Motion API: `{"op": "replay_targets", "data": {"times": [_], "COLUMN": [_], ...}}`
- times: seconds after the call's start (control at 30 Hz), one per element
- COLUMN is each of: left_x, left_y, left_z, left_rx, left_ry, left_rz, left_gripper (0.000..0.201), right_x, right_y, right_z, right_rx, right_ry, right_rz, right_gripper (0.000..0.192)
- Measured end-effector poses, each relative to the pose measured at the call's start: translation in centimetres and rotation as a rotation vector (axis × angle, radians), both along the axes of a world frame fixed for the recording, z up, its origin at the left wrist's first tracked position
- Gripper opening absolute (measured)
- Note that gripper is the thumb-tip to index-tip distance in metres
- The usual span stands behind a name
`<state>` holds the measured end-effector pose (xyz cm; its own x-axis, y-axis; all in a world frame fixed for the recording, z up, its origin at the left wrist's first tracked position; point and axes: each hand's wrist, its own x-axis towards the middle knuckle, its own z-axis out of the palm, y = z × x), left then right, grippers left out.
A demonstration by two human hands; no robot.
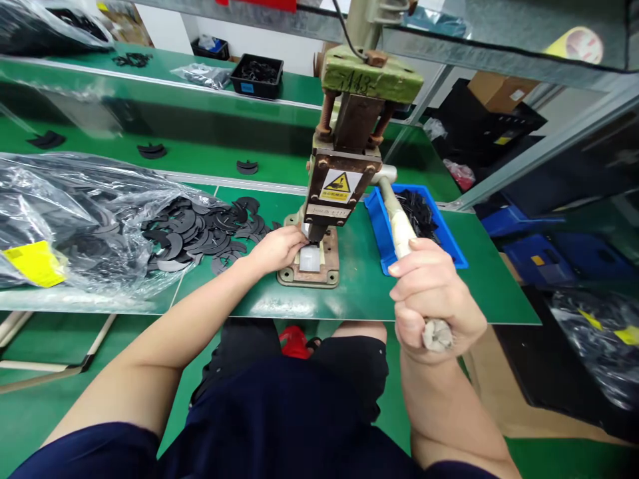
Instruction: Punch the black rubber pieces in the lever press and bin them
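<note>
**Hand press on the green bench, both hands engaged**

While I watch through the head camera, my right hand [432, 296] is wrapped tight around the press handle [402, 229], fingers curled together on its padded end, which pokes out below my fist. My left hand [279, 247] reaches to the foot of the hand press [344, 179], fingertips bunched together at the white block [309, 258] under the ram; I cannot tell whether they pinch a part there, since the ram hides the spot. That block sits on the press's metal base plate [312, 276], near the front edge of the green table [359, 293].

Just left of my left hand lies a heap of black curved parts [200, 229], spilling out of a clear plastic bag [74, 213] with a yellow label [34, 263]. Right of the press, touching the handle's side in this view, stands a blue bin [384, 233] holding more black pieces. A yellow warning sticker [339, 185] faces me on the press head.

Behind the table runs a second green shelf with a few loose black parts, and farther back a black tray [257, 75] sits on a higher level. To the right, beyond a metal frame post, I see blue crates [549, 256] and a cardboard box [499, 90] on the floor.
</note>
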<state>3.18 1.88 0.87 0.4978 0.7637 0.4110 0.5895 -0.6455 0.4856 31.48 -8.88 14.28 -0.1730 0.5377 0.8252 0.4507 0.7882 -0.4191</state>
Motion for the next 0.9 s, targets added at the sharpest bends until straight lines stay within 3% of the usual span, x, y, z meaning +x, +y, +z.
{"op": "replay_targets", "data": {"times": [0.13, 0.27, 0.33, 0.47, 0.6, 0.77, 0.9], "left_x": [0.3, -0.3, -1.9, -6.8, -9.7, -7.9, -6.3], "left_y": [-0.2, -0.2, 0.5, 3.3, 5.6, 6.1, 5.6], "left_z": [0.0, 0.4, 1.0, 2.1, 2.1, 1.3, 0.9], "left_rx": [0.008, -0.016, -0.033, -0.058, -0.167, -0.241, -0.267], "left_ry": [0.008, 0.047, 0.086, 0.221, 0.457, 0.582, 0.581], "left_rz": [0.0, -0.007, 0.052, 0.326, 0.353, 0.282, 0.299], "left_gripper": [0.025, 0.026, 0.028, 0.033, 0.034, 0.062, 0.072], "right_x": [0.0, 0.0, -0.1, -0.3, -0.7, -1.1, -1.3], "right_y": [0.1, 0.3, 0.4, 0.7, 0.7, 0.7, 0.8], "right_z": [-2.8, -4.0, -4.1, -4.1, -4.1, -3.9, -4.0], "right_rx": [0.097, 0.142, 0.165, 0.19, 0.184, 0.184, 0.199], "right_ry": [0.024, 0.045, 0.065, 0.097, 0.131, 0.158, 0.183], "right_rz": [0.064, 0.06, 0.075, 0.064, 0.064, 0.087, 0.076], "right_gripper": [0.018, 0.018, 0.017, 0.012, 0.007, 0.016, 0.009]}}
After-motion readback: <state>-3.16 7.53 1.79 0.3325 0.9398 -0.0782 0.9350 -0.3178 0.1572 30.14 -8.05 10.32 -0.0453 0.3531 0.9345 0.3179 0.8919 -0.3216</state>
